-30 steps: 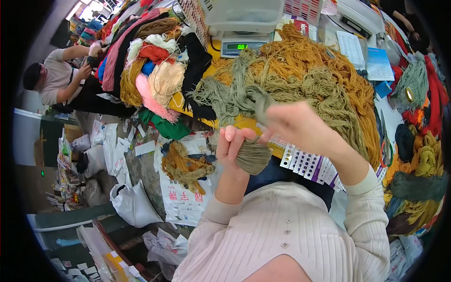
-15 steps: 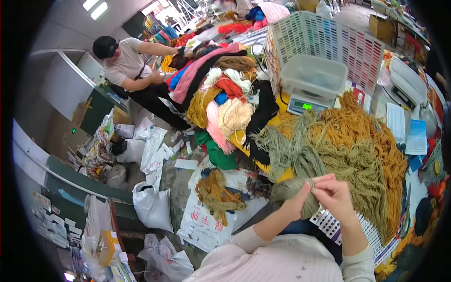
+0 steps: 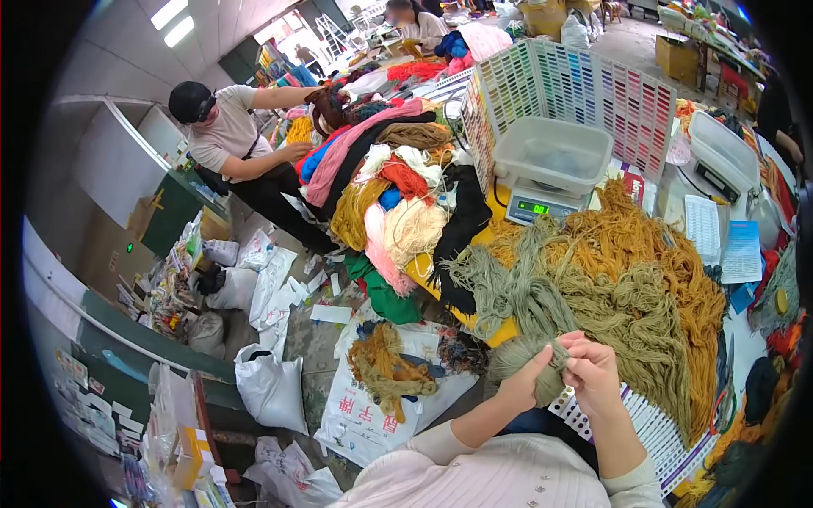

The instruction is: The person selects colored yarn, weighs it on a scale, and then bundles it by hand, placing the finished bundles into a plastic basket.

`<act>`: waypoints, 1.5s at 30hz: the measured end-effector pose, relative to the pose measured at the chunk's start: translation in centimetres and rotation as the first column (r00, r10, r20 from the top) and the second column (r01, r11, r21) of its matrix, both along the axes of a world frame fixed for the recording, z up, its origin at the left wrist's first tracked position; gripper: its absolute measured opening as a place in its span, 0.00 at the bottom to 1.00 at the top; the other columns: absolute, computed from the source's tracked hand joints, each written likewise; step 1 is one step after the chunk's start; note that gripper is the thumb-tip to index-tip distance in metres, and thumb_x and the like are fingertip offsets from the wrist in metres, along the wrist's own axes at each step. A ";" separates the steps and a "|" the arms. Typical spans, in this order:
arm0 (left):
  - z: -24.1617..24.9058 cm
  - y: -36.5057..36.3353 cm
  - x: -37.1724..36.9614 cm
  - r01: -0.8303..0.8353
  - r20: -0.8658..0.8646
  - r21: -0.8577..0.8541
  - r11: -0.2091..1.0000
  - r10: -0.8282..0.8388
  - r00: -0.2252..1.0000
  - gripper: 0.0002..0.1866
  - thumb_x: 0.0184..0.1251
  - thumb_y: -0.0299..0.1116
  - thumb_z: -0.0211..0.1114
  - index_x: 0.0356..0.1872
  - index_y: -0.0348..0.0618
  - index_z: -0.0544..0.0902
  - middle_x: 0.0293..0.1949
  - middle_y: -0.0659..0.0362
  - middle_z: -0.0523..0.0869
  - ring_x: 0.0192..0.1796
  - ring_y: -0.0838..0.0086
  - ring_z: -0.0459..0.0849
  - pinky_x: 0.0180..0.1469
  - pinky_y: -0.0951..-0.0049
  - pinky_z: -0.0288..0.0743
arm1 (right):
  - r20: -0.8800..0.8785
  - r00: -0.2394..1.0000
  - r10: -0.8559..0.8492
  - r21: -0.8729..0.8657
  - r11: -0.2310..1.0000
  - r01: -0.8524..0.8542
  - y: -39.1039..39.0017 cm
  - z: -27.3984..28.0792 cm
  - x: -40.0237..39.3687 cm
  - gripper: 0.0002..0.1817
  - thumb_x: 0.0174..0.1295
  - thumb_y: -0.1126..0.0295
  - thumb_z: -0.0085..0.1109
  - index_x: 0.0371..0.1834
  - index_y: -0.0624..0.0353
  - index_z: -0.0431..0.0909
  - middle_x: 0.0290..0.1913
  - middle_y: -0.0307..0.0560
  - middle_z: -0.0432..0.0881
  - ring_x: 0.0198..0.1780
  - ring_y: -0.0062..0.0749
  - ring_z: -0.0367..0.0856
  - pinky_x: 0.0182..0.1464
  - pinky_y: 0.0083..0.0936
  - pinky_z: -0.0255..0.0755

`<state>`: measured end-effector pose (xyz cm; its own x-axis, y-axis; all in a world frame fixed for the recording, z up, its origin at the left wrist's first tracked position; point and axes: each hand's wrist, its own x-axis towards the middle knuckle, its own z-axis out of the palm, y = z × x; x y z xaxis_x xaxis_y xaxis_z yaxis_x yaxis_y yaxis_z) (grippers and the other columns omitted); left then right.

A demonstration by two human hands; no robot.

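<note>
A grey-green skein of yarn (image 3: 518,359) hangs at the table's near edge, and my left hand (image 3: 532,377) is closed around it. Close beside it on the right, my right hand (image 3: 593,372) pinches strands at the skein's right end. The fingertips of both hands nearly touch. Beyond my hands lie a heap of olive yarn (image 3: 631,317) and a heap of orange-brown yarn (image 3: 627,233). A card with rows of holes (image 3: 648,423) sits below my right hand.
A scale (image 3: 542,203) carries a clear plastic tub (image 3: 555,152) before a standing colour chart (image 3: 584,93). Scissors (image 3: 725,398) lie at the right. Another person (image 3: 229,135) handles yarn at the left. White sacks (image 3: 273,389) stand on the floor.
My hands have drawn closer together on the skein, with the right fingers curled in more. The scale display went from 0.00 to 0.01. The other person's raised hand now holds up dark brown yarn.
</note>
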<state>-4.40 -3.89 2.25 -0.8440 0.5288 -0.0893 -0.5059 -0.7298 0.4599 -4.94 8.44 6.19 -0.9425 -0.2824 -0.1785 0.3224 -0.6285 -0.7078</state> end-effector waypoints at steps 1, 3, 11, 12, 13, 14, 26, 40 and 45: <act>0.0 -0.1 0.1 -0.032 -0.029 -0.006 0.999 0.032 0.999 0.27 0.63 0.43 0.40 0.57 0.33 0.53 0.54 0.53 0.62 0.53 0.73 0.65 0.54 0.76 0.59 | -0.018 1.000 -0.006 0.013 1.000 0.006 -0.1 -0.1 0.0 0.04 0.45 0.84 0.49 0.23 0.71 0.74 0.32 0.44 0.73 0.20 0.15 0.66 0.20 0.11 0.58; 0.2 -0.1 0.3 -0.100 -0.090 -0.014 0.995 0.098 0.991 0.26 0.63 0.42 0.40 0.56 0.33 0.54 0.54 0.53 0.61 0.53 0.74 0.65 0.53 0.76 0.60 | -0.057 0.998 -0.014 0.040 0.999 0.016 -0.3 -0.6 -0.1 0.04 0.46 0.84 0.49 0.24 0.71 0.74 0.32 0.45 0.74 0.20 0.15 0.66 0.20 0.11 0.59; -0.4 -1.1 -0.6 -0.037 -0.056 -0.182 0.983 0.027 0.998 0.21 0.62 0.38 0.45 0.51 0.33 0.63 0.50 0.55 0.68 0.49 0.76 0.69 0.51 0.76 0.62 | 0.022 1.000 -0.006 0.002 1.000 0.006 0.0 -1.5 -0.5 0.04 0.47 0.81 0.48 0.25 0.69 0.73 0.20 0.44 0.75 0.16 0.18 0.69 0.21 0.11 0.65; 0.1 -1.2 -0.6 -0.057 -0.034 -0.217 0.974 0.051 0.998 0.19 0.62 0.37 0.46 0.49 0.33 0.66 0.47 0.56 0.70 0.47 0.77 0.70 0.49 0.78 0.64 | 0.032 0.999 0.031 -0.011 0.999 -0.031 0.0 -1.4 -0.7 0.04 0.47 0.81 0.48 0.25 0.69 0.73 0.21 0.44 0.75 0.17 0.18 0.69 0.21 0.11 0.65; 0.5 -1.4 -0.6 -0.077 -0.012 -0.252 0.965 0.076 0.997 0.18 0.62 0.37 0.47 0.46 0.33 0.69 0.45 0.57 0.72 0.44 0.78 0.71 0.47 0.79 0.65 | 0.042 0.997 0.068 -0.022 0.997 -0.067 0.0 -1.2 -0.8 0.04 0.47 0.81 0.48 0.25 0.69 0.73 0.21 0.45 0.75 0.17 0.18 0.69 0.22 0.11 0.66; 0.3 -2.0 -0.7 -0.076 0.038 -0.280 0.957 0.090 0.995 0.17 0.61 0.36 0.49 0.45 0.34 0.71 0.43 0.58 0.74 0.42 0.78 0.73 0.44 0.80 0.67 | 0.053 0.993 0.106 -0.035 0.994 -0.104 -0.1 -1.0 -1.0 0.04 0.47 0.81 0.48 0.26 0.69 0.73 0.22 0.45 0.75 0.17 0.18 0.69 0.22 0.12 0.66; 1.2 -7.2 -1.7 -0.174 -0.039 -0.232 0.957 0.169 0.985 0.15 0.62 0.34 0.46 0.43 0.34 0.70 0.46 0.55 0.72 0.47 0.73 0.71 0.50 0.73 0.65 | -0.110 0.829 0.548 0.331 0.807 -0.489 -3.8 1.8 -4.3 0.05 0.52 0.77 0.50 0.21 0.65 0.71 0.14 0.36 0.68 0.13 0.14 0.59 0.16 0.11 0.55; -7.8 -26.0 3.8 -0.952 0.175 -0.172 0.253 0.959 0.223 0.07 0.51 0.25 0.47 0.16 0.47 0.64 0.11 0.65 0.64 0.19 0.77 0.67 0.26 0.77 0.67 | 0.111 0.967 0.231 0.034 0.971 -0.236 -1.6 4.4 -12.1 0.10 0.55 0.72 0.43 0.16 0.59 0.64 0.19 0.39 0.70 0.17 0.26 0.70 0.20 0.21 0.72; -23.4 -41.1 15.2 -0.992 0.296 -0.127 -0.012 0.954 -0.050 0.11 0.58 0.28 0.42 0.16 0.46 0.64 0.14 0.65 0.65 0.19 0.77 0.67 0.27 0.73 0.67 | 0.035 0.950 -0.310 0.008 0.951 0.310 7.5 5.3 -22.6 0.10 0.52 0.79 0.45 0.15 0.59 0.59 0.15 0.36 0.57 0.14 0.17 0.55 0.37 0.22 0.72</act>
